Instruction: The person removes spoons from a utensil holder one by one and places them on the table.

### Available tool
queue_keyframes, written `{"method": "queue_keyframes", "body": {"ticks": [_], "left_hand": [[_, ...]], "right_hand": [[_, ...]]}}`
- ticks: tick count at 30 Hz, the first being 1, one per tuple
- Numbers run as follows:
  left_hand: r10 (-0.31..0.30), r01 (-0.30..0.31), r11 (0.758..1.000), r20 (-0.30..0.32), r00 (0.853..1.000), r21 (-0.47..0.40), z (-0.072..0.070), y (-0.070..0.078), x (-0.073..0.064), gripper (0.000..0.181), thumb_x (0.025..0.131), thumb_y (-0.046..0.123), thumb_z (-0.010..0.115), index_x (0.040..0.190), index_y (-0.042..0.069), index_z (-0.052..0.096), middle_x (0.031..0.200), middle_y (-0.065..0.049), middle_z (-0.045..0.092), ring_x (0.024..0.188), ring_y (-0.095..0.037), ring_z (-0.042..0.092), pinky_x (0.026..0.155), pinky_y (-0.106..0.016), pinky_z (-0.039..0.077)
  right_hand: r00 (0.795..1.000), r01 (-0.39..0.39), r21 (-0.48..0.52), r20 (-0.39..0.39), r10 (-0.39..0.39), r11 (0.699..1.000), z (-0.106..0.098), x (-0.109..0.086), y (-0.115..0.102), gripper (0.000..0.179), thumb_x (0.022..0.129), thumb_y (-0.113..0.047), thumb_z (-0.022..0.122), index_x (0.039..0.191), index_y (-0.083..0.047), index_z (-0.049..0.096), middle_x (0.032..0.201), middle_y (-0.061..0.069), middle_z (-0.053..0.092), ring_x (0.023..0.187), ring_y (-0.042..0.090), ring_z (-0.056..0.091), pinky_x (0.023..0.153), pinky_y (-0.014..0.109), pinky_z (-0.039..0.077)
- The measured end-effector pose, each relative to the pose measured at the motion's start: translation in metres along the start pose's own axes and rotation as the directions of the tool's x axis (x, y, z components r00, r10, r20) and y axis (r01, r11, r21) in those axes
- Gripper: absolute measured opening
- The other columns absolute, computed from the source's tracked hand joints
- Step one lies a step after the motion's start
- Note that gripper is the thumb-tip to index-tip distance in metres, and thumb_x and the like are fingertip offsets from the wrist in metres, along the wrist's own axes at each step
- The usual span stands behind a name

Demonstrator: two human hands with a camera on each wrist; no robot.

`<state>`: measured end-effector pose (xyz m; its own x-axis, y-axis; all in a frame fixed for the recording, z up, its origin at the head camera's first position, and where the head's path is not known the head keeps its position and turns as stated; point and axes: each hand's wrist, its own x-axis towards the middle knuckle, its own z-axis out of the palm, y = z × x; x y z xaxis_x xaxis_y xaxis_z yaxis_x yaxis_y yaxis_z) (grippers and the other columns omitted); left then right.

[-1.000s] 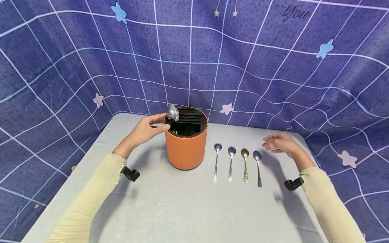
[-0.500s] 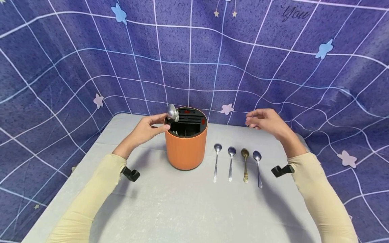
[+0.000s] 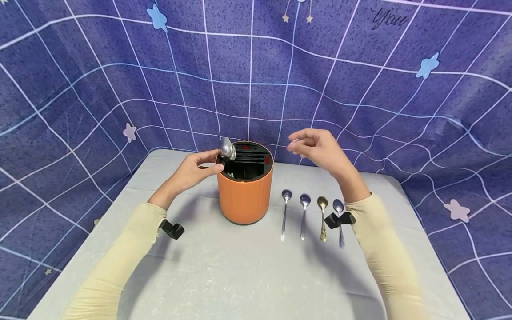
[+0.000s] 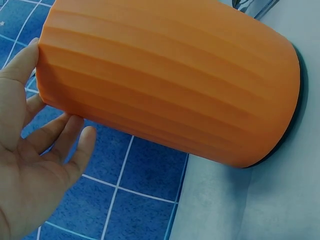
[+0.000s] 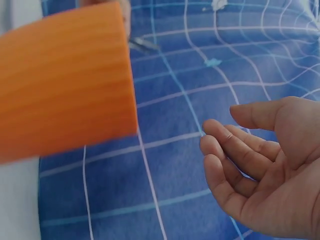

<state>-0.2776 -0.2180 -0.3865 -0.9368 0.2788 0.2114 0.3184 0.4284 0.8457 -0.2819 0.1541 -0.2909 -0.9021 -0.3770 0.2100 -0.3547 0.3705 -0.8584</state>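
An orange utensil holder (image 3: 245, 200) with a black slotted top stands upright on the table. My left hand (image 3: 190, 172) holds its left rim, thumb at the front and fingers round the side; the left wrist view shows thumb and fingertips against the orange wall (image 4: 165, 80). Metal spoon bowls (image 3: 226, 148) stick up from the holder beside these fingers, their handles hidden inside. My right hand (image 3: 318, 149) is in the air right of the holder, fingers loosely bent and nothing in them. In the right wrist view this hand (image 5: 265, 165) faces the holder's rim.
Several spoons lie in a row right of the holder: a silver one (image 3: 286, 194), another silver one (image 3: 305, 200), a gold one (image 3: 322, 202) and a darker one (image 3: 338, 206), partly behind the right wrist's black camera mount (image 3: 340, 219). A purple-blue gridded cloth (image 3: 256, 66) hangs behind the pale table (image 3: 240, 275).
My right hand has swung from beyond the row of spoons up and leftward, toward the holder. The left hand, the holder and the spoons have stayed put.
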Motion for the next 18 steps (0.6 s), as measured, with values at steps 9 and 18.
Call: {"method": "queue_keyframes", "body": {"ticks": [9, 18], "left_hand": [[-0.013, 0.013, 1.000, 0.016, 1.000, -0.016, 0.000, 0.002, 0.001, 0.061, 0.097, 0.030, 0.073, 0.150, 0.009, 0.052, 0.149, -0.011, 0.055, 0.134, -0.030, 0.053, 0.111, -0.053, 0.046], [-0.004, 0.005, 1.000, 0.015, 1.000, -0.027, 0.000, -0.002, 0.000, 0.059, 0.097, 0.028, 0.072, 0.150, 0.010, 0.053, 0.148, -0.011, 0.056, 0.133, -0.030, 0.054, 0.109, -0.053, 0.047]], "right_hand": [[0.996, 0.084, 0.048, -0.012, -0.084, 0.995, 0.032, 0.023, -0.013, 0.030, 0.095, -0.020, 0.075, 0.120, -0.006, 0.073, 0.106, 0.011, 0.077, 0.096, 0.019, 0.072, 0.086, 0.036, 0.059], [0.991, 0.117, 0.085, 0.055, -0.122, 0.990, 0.068, 0.045, -0.010, 0.030, 0.094, -0.018, 0.075, 0.122, -0.007, 0.073, 0.109, 0.009, 0.077, 0.102, 0.020, 0.072, 0.092, 0.039, 0.059]]}}
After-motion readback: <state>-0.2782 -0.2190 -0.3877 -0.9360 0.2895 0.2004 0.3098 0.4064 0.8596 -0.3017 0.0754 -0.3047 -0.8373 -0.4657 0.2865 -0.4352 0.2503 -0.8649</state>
